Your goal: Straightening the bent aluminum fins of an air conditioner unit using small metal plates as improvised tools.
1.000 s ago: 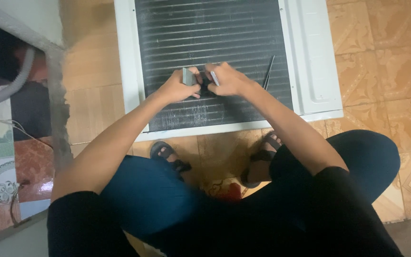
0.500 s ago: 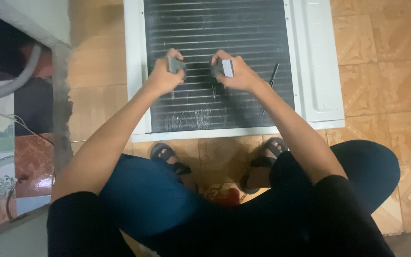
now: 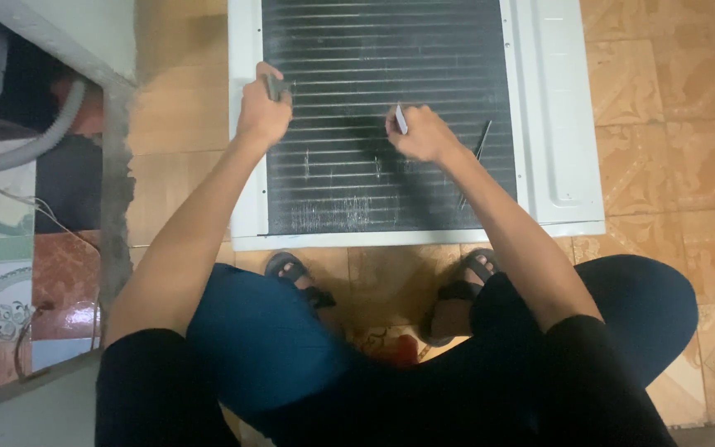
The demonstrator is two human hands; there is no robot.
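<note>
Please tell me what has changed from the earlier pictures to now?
The hands moved apart: the left hand went to the left edge of the dark finned panel, the right hand toward its middle. Each still holds a small grey piece. The thin rod on the panel and the white frame stayed put.

Coil [image 3: 374, 124]: dark matt metal fins crossed by thin bright tubes, scuffed pale near the lower edge. Frame [image 3: 552, 116]: smooth white painted sheet metal, faintly glossy. Floor [image 3: 672, 108]: glazed patterned tile, shiny. Hose [image 3: 39, 141]: ribbed grey plastic. Sandals [image 3: 299, 277]: dark matt straps.
</note>
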